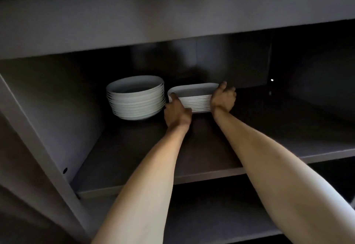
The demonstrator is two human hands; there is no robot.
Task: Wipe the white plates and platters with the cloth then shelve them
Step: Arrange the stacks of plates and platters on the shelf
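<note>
head view: both bare arms reach into a dark cabinet. the left hand (pixel 177 114) grips the left end of a stack of white platters (pixel 194 98), thumb hooked over the top rim, fingers curled beneath. the right hand (pixel 223 98) clasps the right end, its fingers (pixel 230 91) wrapped behind. the stack sits on the shelf (pixel 192 147). just left of the left hand stands a stack of round white plates (pixel 136 98).

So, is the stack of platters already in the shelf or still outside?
In: the stack of platters sits on the shelf beside the round plates.
</note>
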